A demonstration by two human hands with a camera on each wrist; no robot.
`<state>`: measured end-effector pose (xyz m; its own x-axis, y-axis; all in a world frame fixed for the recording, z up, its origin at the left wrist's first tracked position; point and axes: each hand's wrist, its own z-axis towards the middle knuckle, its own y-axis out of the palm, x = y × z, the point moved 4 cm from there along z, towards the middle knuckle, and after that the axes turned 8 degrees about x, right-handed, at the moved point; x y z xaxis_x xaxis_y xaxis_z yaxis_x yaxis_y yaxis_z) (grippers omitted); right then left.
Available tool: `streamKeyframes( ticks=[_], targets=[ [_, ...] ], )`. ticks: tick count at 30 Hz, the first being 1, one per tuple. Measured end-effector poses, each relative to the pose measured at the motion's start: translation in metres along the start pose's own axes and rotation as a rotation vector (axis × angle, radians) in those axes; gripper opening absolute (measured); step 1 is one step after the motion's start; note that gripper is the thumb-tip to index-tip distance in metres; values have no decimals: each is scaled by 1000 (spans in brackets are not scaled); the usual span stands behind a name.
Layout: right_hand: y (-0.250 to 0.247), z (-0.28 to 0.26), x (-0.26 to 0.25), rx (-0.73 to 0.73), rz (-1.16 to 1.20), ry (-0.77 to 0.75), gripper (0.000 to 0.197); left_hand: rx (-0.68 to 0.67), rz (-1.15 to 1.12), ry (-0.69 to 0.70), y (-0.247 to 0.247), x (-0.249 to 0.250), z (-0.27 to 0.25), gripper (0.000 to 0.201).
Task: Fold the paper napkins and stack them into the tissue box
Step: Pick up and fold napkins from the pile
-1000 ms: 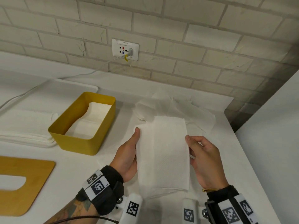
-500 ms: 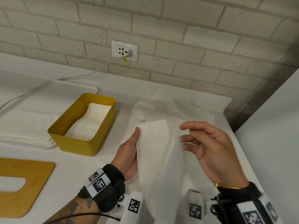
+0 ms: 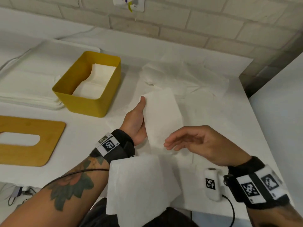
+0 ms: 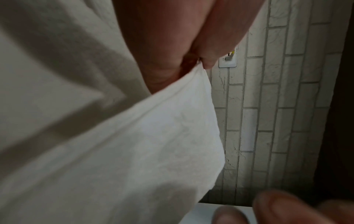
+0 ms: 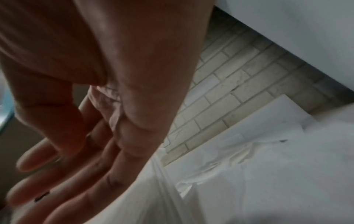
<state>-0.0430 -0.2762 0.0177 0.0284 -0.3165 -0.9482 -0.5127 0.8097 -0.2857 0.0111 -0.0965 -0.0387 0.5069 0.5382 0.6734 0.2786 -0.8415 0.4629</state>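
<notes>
Left grip pinches the folded napkin along its 9 o'clock edge, thumb on top; left wrist view shows thumb and finger clamped on the top corner of the napkin. Right grip spread and relaxed, fingers straight, hovering at the napkin's 5 o'clock end, holding nothing; right wrist view shows the fingers extended, contact with paper unclear. Napkin is lifted off the white counter, its lower part hanging toward the person. Yellow tissue box sits at 10 o'clock of the left grip, apart from it, with folded napkins already inside. Loose unfolded napkins lie crumpled at 12 o'clock, near the brick wall. Wooden lid with a slot lies flat at 9 o'clock. Wall socket at 12 o'clock.
</notes>
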Motion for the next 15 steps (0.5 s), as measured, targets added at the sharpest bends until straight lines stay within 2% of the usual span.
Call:
streamKeyframes(
  ticks=[6,9,15],
  targets=[
    [30,8,-21,-234,-195,44,48,-16,-13,-13,3,-5,3,52],
    [40,16,-22,-275,-241,87,36,-5,-3,5,2,-2,3,48],
    [39,21,-18,-296,-281,52,15,-16,17,25,-4,5,4,50]
  ],
)
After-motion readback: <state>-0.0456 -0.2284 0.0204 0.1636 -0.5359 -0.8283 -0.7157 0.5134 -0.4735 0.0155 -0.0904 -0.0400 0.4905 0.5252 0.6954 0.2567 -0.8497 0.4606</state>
